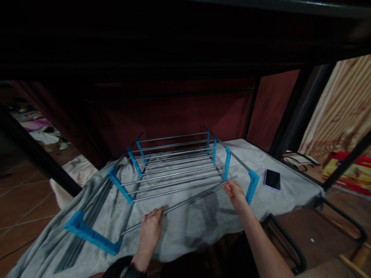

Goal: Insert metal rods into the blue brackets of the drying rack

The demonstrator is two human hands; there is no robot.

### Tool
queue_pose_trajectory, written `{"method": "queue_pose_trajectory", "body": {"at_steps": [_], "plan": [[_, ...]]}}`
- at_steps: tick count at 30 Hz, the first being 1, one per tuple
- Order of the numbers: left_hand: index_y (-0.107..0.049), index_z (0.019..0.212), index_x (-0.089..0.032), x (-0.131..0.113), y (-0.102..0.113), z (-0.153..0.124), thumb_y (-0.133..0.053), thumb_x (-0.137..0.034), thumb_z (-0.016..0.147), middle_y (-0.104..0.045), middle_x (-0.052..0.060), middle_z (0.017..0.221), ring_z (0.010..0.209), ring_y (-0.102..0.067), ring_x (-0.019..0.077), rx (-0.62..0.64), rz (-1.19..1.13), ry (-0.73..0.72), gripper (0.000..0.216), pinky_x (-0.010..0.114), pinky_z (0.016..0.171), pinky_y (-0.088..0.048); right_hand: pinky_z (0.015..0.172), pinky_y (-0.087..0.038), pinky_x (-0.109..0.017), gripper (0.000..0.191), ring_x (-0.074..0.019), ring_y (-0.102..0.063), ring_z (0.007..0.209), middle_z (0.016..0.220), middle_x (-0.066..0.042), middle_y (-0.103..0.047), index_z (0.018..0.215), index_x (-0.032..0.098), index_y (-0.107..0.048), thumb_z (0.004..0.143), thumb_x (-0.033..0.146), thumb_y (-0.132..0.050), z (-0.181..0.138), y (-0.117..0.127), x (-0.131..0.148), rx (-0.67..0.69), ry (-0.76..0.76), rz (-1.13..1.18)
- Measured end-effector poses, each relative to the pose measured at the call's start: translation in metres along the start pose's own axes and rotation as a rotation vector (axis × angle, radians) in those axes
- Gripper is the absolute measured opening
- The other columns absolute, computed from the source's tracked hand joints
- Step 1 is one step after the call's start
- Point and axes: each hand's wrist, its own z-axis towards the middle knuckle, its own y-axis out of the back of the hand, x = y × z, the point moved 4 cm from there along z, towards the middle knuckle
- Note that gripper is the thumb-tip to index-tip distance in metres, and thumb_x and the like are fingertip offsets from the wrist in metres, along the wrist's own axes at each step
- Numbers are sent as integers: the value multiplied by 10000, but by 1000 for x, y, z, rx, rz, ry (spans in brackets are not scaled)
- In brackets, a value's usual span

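Observation:
A partly framed rack (pixel 174 170) of grey metal rods and blue plastic brackets lies on a grey cloth. One loose-angled grey rod (pixel 189 199) slants across its near side. My left hand (pixel 151 227) is closed around this rod, close to the near left blue bracket (pixel 92 236); the rod's left end meets that bracket. My right hand (pixel 234 194) pinches the rod near its right end, which points up past the fingers beside a blue bracket (pixel 227 164). The near right blue bracket (pixel 252 186) stands right of this hand, apart from the rod's end.
Several spare grey rods (pixel 84 231) lie along the left side of the cloth (pixel 185 227). A phone (pixel 272 180) rests on the right. Black metal legs (pixel 285 235) stand at the lower right, near a red and yellow box (pixel 349 172). A dark beam spans overhead.

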Motion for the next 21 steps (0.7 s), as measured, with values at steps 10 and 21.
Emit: {"method": "queue_pose_trajectory", "body": {"at_steps": [10, 21], "plan": [[-732, 999, -199, 47, 42, -21, -500, -135, 917, -737, 134, 1123, 1147, -637, 313, -317, -48, 262, 254, 529, 1117, -362, 898, -633, -326, 180, -120, -680, 704, 770, 16, -650, 779, 247, -502, 788, 86, -582, 8, 17, -1, -126, -68, -70], [-638, 966, -183, 70, 29, -22, -684, -53, 772, -710, 39, 840, 734, -704, 154, -626, -1547, 720, 238, 293, 749, -572, 656, -595, -264, 327, -153, -742, 817, 1445, -112, -614, 791, 259, -538, 687, -46, -483, 46, 45, -25, -170, -174, -42]]}}
